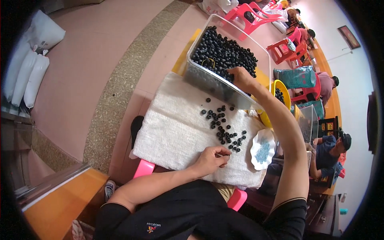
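My right hand (242, 80) reaches over the near wall of a clear plastic bin (191, 74) and into the black beads (224, 50) that fill it; its fingertips are hidden among them. My left hand (214, 161) rests low on a white towel (164, 128), thumb and fingers pinched together; whatever is between them is too small to make out. Just beyond it, several loose black beads (221, 130) lie scattered on the towel. To their right stands a white scalloped dish (254, 154) with small pale-blue bits (263, 152) in it. A thin yellow loop (208, 63) lies on the beads in the bin.
Right of the bin is a yellow basin (285, 89) with dark beads. Pink stools (250, 18) and a teal sack (295, 77) stand beyond. A person in a dark cap (332, 154) sits at the right. White sacks (37, 80) lean at the far left, above a wooden surface (64, 200).
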Available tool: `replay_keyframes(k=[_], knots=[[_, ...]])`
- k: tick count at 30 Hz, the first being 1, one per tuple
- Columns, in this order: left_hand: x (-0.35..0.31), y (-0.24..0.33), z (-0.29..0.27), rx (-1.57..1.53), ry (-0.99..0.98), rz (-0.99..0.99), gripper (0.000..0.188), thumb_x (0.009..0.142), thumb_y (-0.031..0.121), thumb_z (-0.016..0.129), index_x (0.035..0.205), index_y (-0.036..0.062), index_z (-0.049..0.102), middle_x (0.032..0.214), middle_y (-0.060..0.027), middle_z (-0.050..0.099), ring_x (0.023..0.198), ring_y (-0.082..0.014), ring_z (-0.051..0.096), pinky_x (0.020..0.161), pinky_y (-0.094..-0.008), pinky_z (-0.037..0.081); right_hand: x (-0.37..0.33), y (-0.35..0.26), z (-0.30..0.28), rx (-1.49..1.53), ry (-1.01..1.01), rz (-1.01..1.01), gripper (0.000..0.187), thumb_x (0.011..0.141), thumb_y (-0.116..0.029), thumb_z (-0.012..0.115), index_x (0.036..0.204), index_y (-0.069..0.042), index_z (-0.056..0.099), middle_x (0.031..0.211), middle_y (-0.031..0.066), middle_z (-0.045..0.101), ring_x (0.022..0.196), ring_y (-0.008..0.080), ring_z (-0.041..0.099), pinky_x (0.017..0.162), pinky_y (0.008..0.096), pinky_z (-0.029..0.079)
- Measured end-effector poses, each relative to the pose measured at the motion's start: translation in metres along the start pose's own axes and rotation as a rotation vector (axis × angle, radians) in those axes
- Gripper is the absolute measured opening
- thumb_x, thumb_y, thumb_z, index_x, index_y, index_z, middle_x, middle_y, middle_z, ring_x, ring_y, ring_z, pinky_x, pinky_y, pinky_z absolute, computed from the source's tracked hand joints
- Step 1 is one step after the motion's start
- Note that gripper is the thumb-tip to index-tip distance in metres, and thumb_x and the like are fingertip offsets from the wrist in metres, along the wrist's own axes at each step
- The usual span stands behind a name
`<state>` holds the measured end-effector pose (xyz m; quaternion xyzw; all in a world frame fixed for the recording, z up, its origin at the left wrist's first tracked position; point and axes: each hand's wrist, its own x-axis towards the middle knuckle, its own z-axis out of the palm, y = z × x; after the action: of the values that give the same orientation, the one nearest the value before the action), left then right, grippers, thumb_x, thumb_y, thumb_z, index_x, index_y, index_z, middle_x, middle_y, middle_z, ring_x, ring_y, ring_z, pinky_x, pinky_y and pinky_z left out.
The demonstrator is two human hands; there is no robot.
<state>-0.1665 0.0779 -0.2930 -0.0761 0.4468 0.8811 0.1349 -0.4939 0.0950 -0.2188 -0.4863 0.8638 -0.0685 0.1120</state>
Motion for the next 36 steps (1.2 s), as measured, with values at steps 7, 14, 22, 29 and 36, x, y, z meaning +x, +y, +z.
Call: replay_keyframes(k=[7, 14, 22, 29, 36], knots=[[0.001, -0.006, 0.000, 0.079, 0.030, 0.056, 0.021, 0.091, 0.006, 0.064, 0.110, -0.0029, 0.066, 0.083, -0.0038, 0.067, 0.071, -0.0086, 0.063, 0.066, -0.0239, 0.054, -0.017, -0.029, -0.024, 0.151, 0.125, 0.017, 0.031, 0.065, -0.014, 0.074, 0.095, -0.007, 0.072, 0.081, 0.0185, 0.068, 0.078, 0.0309, 0.068, 0.075, 0.0379, 0.052], [0.001, -0.007, -0.001, 0.176, 0.075, 0.146, 0.035, 0.088, 0.006, 0.067, 0.121, -0.0011, 0.062, 0.102, -0.0053, 0.070, 0.090, -0.0096, 0.065, 0.077, -0.0251, 0.053, -0.047, -0.025, -0.045, 0.285, 0.297, -0.058, 0.022, 0.068, -0.006, 0.069, 0.090, -0.003, 0.068, 0.073, -0.0001, 0.058, 0.066, 0.0083, 0.054, 0.059, 0.0260, 0.045], [0.005, -0.004, -0.005, 0.089, 0.156, 0.216, 0.044, 0.092, 0.018, 0.071, 0.128, -0.0007, 0.054, 0.101, -0.0066, 0.065, 0.090, -0.0111, 0.064, 0.077, -0.0248, 0.053, -0.111, -0.098, -0.078, 0.409, 0.445, 0.017, 0.021, 0.072, -0.004, 0.069, 0.093, -0.005, 0.068, 0.075, -0.0011, 0.060, 0.063, 0.0050, 0.054, 0.056, 0.0227, 0.045], [0.008, -0.007, -0.009, -0.165, 0.331, 0.388, 0.041, 0.101, 0.029, 0.058, 0.127, -0.0012, 0.051, 0.110, -0.0070, 0.060, 0.099, -0.0127, 0.059, 0.084, -0.0274, 0.052, -0.160, -0.144, 0.039, 0.514, 0.489, -0.008, 0.025, 0.067, 0.000, 0.071, 0.092, -0.002, 0.068, 0.085, 0.0081, 0.066, 0.078, 0.0169, 0.064, 0.073, 0.0279, 0.049], [-0.002, 0.002, -0.004, 0.078, 0.481, 0.536, 0.045, 0.104, 0.032, 0.052, 0.133, -0.0031, 0.049, 0.124, -0.0106, 0.056, 0.112, -0.0158, 0.052, 0.098, -0.0289, 0.042, -0.174, -0.160, 0.105, 0.221, 0.588, 0.079, 0.019, 0.076, -0.024, 0.076, 0.090, -0.013, 0.069, 0.083, 0.0089, 0.062, 0.072, 0.0319, 0.066, 0.061, 0.0419, 0.052]])
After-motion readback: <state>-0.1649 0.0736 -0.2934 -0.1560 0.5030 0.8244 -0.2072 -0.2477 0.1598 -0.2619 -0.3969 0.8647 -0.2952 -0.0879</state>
